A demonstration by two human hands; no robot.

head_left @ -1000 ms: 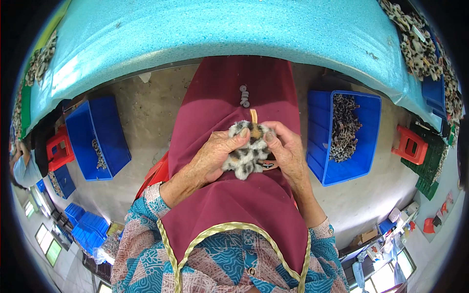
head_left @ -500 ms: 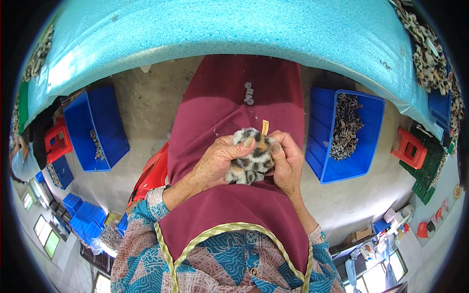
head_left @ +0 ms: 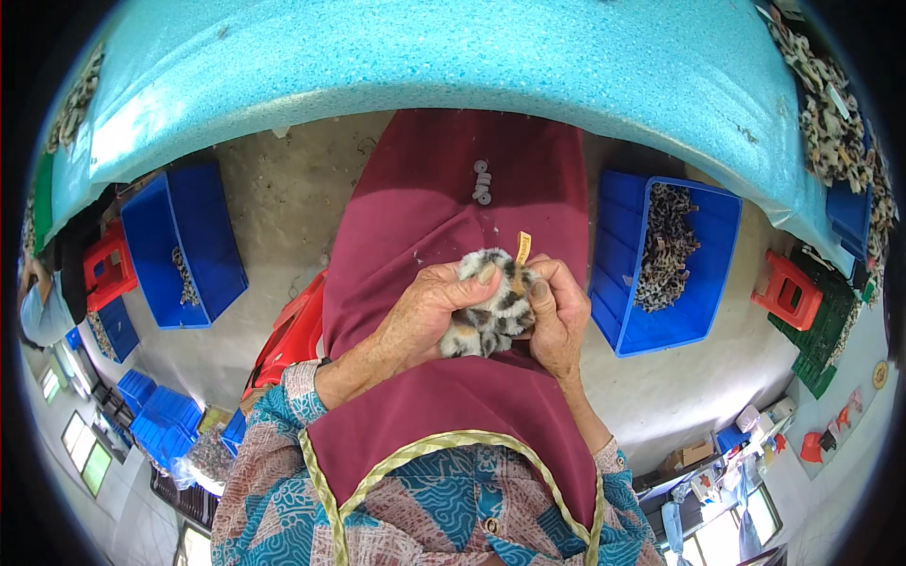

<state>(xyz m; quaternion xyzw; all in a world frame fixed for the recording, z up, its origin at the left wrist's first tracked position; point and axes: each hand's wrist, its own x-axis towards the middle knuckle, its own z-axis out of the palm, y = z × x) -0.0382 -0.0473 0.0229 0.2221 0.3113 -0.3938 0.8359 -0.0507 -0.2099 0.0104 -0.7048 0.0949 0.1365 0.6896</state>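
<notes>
Between my two hands, above the lap of my maroon apron [head_left: 377, 250], is a small fluffy plush piece [head_left: 489, 316] with white, black and tan spots. My left hand [head_left: 429, 309] grips its left side, thumb pressed on top. My right hand [head_left: 559, 307] pinches the right edge with thumb and bent fingers. A small yellow fabric tag [head_left: 524, 247] sticks up from the plush next to my right fingers. Several small grey-white rings or letter-like pieces [head_left: 481, 182] lie on the apron farther up. The undersides of the plush and some fingertips are hidden.
A turquoise-covered table [head_left: 453, 57] spans the far side. Blue bins [head_left: 613, 264] with spotted plush pieces [head_left: 666, 250] stand at right, and another blue bin [head_left: 156, 217] at left. Red stools [head_left: 791, 291] stand on both sides. Another person's arm [head_left: 42, 283] shows at far left.
The plush has turned slightly in my hands, and its tag has shifted a little to the right. Both hands keep their hold.
</notes>
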